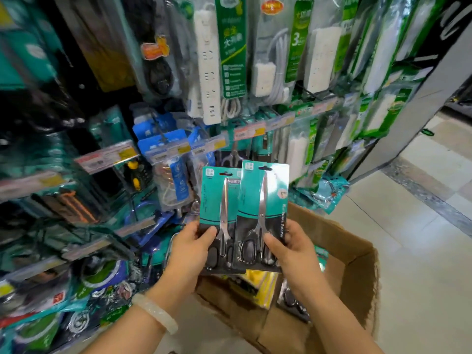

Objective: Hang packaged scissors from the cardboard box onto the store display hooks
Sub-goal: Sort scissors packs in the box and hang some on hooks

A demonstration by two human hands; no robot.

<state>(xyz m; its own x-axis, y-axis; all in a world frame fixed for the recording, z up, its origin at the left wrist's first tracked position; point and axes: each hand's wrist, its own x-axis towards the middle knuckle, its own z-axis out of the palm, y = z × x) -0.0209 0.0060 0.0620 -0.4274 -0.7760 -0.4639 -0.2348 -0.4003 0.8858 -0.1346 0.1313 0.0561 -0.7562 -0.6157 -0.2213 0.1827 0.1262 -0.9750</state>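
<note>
Scissors come two packs at a time here: your left hand pinches the lower edge of the left scissors pack, thumb across the front, and your right hand grips the bottom of the right scissors pack the same way. Both packs stand upright and overlap slightly, held above the open cardboard box and in front of the display hooks, where similar scissors already hang. These cards look stiff and light, but the steel blades put the weight low and the clear blister is likely slick, so keep your pinch on the card's bottom edge rather than the plastic. The hang slot sits at the top of each card; you'll probably want one hand free to guide it onto a hook. More packs remain in the box.
</note>
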